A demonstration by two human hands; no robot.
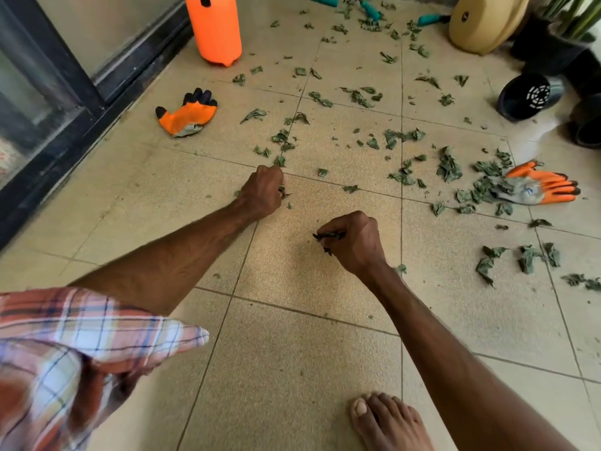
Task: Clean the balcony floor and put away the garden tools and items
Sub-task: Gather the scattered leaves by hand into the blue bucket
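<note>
Leaf-gathering step: left hand (263, 195) and right hand (353, 242), apart, each fisted around crumpled green leaf scraps (448, 166) from beige tiled floor (292, 353). Next, likely, the farther scraps.

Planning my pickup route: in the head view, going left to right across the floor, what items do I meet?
Left orange glove → orange bottle → left hand → right hand → tan pot → black pot → right orange glove.

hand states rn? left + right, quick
Left hand: closed in a fist on a few leaf scraps, low over the floor tiles.
Right hand: closed on a bunch of leaves.
</note>
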